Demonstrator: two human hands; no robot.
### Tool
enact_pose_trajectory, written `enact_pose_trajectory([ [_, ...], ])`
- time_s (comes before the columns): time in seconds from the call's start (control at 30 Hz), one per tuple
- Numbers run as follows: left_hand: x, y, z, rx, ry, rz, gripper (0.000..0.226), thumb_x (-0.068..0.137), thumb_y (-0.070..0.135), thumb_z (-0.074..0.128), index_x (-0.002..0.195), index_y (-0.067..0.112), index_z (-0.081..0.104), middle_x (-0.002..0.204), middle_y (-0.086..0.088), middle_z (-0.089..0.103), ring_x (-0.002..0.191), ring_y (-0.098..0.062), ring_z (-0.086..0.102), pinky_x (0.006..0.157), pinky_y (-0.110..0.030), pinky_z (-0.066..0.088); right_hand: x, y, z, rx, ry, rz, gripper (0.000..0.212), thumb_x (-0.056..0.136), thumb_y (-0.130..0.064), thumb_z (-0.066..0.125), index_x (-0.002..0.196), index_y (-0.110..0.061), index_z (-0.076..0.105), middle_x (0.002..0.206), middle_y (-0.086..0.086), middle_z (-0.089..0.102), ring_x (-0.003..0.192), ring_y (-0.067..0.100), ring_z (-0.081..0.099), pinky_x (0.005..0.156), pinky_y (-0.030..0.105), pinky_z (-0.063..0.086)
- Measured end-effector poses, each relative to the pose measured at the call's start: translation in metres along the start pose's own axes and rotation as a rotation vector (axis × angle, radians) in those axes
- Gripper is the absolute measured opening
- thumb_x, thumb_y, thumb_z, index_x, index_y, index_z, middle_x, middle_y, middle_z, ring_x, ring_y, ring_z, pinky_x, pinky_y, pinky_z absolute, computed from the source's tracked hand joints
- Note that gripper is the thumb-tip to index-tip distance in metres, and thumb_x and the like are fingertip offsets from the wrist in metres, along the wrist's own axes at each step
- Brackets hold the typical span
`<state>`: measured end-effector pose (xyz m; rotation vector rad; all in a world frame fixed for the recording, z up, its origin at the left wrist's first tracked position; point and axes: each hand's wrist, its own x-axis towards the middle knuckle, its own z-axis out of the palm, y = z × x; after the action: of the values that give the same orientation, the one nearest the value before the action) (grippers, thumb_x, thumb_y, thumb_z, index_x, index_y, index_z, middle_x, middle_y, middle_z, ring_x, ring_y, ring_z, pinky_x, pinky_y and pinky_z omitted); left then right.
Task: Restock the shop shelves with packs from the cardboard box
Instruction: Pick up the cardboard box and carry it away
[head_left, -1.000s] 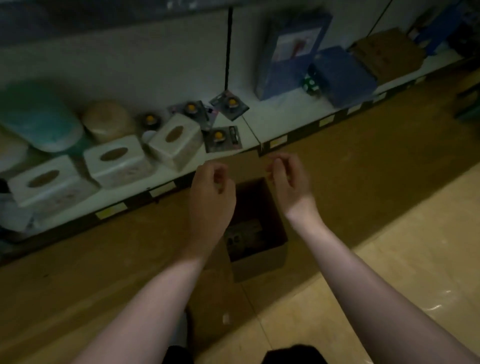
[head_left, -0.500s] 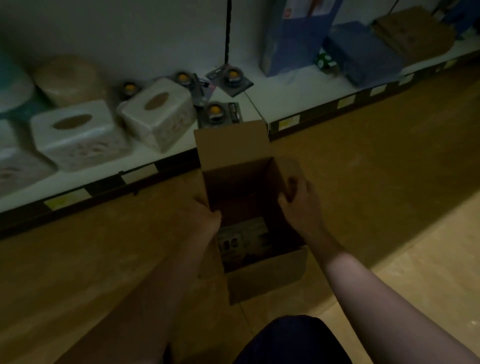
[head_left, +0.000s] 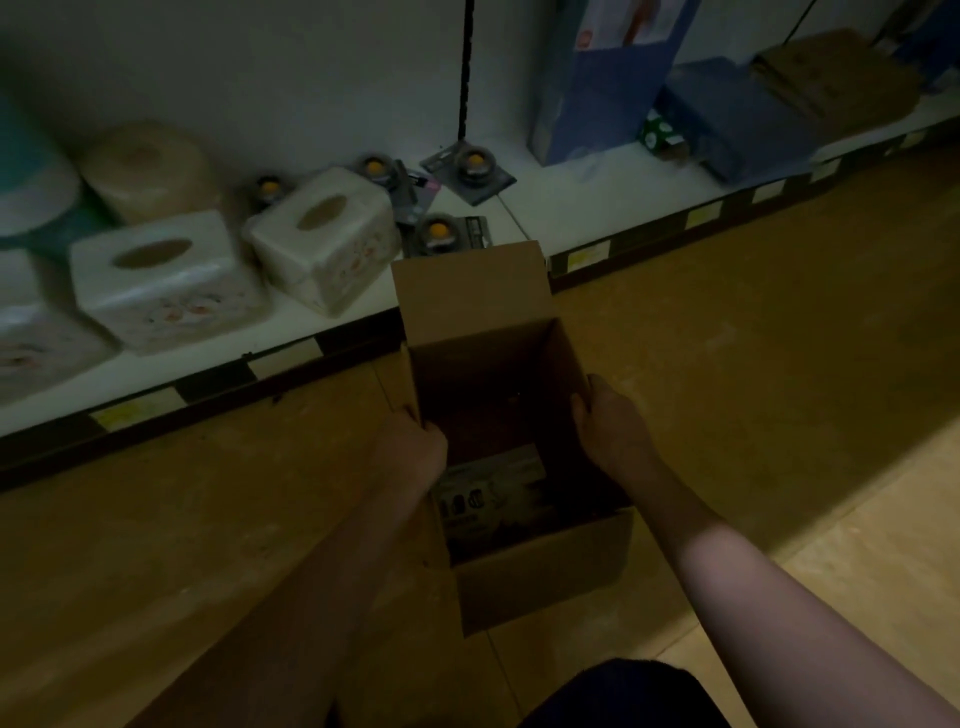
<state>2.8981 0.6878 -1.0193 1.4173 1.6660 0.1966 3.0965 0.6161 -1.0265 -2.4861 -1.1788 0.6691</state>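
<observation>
Down by the shelf (head_left: 571, 208), the left hand (head_left: 410, 447) and right hand (head_left: 610, 431), empty a second ago, now grip the walls of the box (head_left: 540, 577), its packs (head_left: 483, 499) yet to be shelved.

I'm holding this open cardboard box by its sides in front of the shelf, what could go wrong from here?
1. The left hand and right hand grip the cardboard box only by its side walls; if lifted that way, the walls may flex and the box tip, sliding the packs at its bottom.
2. The raised far flap stands close to the shelf edge, so pushing forward might knock the blister pack lying there.
</observation>
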Motion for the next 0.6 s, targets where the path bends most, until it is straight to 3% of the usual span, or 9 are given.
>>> enact_pose_trajectory([
  [0.1,-0.008,0.01,-0.01,-0.031,0.023,-0.004,0.018,0.096,0.016,0.047,0.085,0.007,0.057,0.076,-0.007,0.056,0.063,-0.017,0.054,0.057,-0.028,0.045,-0.004,-0.011,-0.02,-0.015,0.025,-0.043,0.036,0.1,-0.021,0.043,0.131,-0.003,0.048,0.113,0.024,0.063,0.101,0.04,0.06,0.078,0.04,0.046],
  [0.2,-0.031,0.028,-0.037,-0.049,0.035,-0.039,0.015,0.096,0.018,0.047,0.096,0.007,0.057,0.087,-0.008,0.057,0.073,-0.018,0.054,0.057,-0.027,0.042,-0.021,-0.037,-0.056,-0.002,0.0,-0.099,0.035,0.1,-0.019,0.044,0.13,-0.003,0.05,0.115,0.022,0.063,0.102,0.038,0.06,0.073,0.033,0.042],
  [0.3,-0.063,0.047,-0.078,-0.106,0.041,-0.049,0.015,0.094,0.019,0.048,0.098,0.009,0.059,0.09,-0.006,0.06,0.076,-0.019,0.058,0.063,-0.031,0.05,-0.045,-0.071,-0.096,0.057,-0.02,-0.122,0.031,0.101,-0.018,0.044,0.127,-0.004,0.053,0.113,0.02,0.064,0.1,0.035,0.061,0.068,0.026,0.035],
  [0.4,-0.108,0.065,-0.126,-0.108,0.016,-0.071,0.023,0.096,0.024,0.047,0.112,0.012,0.058,0.102,-0.004,0.063,0.082,-0.02,0.061,0.058,-0.028,0.045,-0.076,-0.11,-0.134,0.081,-0.066,-0.142,0.033,0.101,-0.02,0.043,0.13,-0.005,0.051,0.117,0.018,0.064,0.103,0.034,0.061,0.071,0.026,0.039],
  [0.53,-0.178,0.095,-0.204,-0.123,0.119,-0.157,0.031,0.098,0.023,0.043,0.125,0.01,0.054,0.121,-0.009,0.06,0.103,-0.032,0.059,0.086,-0.038,0.05,-0.114,-0.178,-0.186,0.051,-0.161,-0.152,0.042,0.102,-0.029,0.04,0.139,-0.01,0.043,0.128,0.017,0.059,0.113,0.038,0.057,0.088,0.039,0.048],
  [0.6,-0.213,0.099,-0.247,-0.136,0.169,-0.214,0.024,0.1,0.02,0.042,0.115,0.007,0.054,0.109,-0.008,0.062,0.087,-0.027,0.06,0.069,-0.03,0.048,-0.138,-0.22,-0.208,0.038,-0.184,-0.218,0.039,0.102,-0.03,0.04,0.134,-0.009,0.047,0.121,0.018,0.061,0.106,0.039,0.059,0.08,0.038,0.049],
])
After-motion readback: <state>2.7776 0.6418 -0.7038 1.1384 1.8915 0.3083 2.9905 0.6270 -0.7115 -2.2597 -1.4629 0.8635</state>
